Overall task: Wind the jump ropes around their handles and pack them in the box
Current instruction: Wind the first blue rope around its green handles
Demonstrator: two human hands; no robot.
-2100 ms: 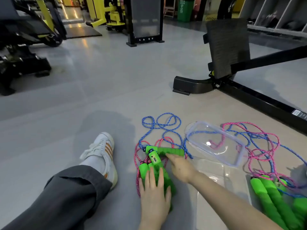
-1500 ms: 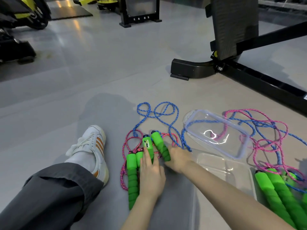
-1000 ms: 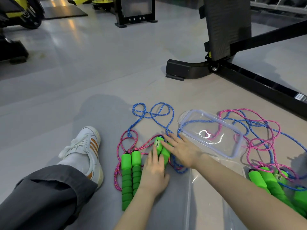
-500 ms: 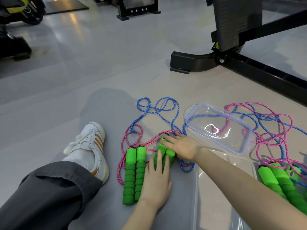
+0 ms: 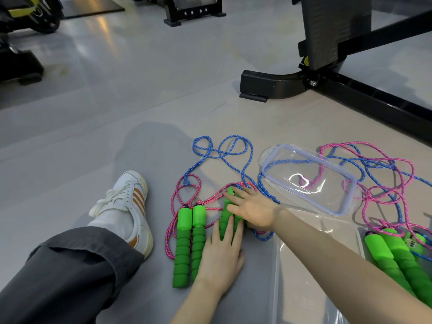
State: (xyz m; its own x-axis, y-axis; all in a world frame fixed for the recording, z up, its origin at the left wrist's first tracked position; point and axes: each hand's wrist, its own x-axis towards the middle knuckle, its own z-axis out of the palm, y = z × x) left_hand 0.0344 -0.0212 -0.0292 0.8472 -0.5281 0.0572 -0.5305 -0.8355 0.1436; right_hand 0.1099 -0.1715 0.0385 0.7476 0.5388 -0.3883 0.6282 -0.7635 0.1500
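Observation:
Two green foam handles [image 5: 189, 242] of the pink rope [image 5: 187, 192] lie side by side on the floor. Just to their right, another pair of green handles [image 5: 226, 216] lies under both my hands. My left hand [image 5: 222, 253] rests flat on their near ends with straight fingers. My right hand [image 5: 251, 209] lies across their far ends, fingers spread. The blue rope [image 5: 222, 155] loops beyond them. A clear box [image 5: 280, 253] stands under my right forearm; its clear lid [image 5: 308, 178] lies past it.
More green handles [image 5: 397, 256] with tangled pink and blue rope [image 5: 385, 183] lie at the right. My leg and white shoe [image 5: 126, 206] stretch out on the left. A black bench frame [image 5: 327, 90] stands beyond the ropes.
The loose pair of handles has been turned and gathered parallel beside the pink rope's pair. Both hands have stayed pressed on that pair.

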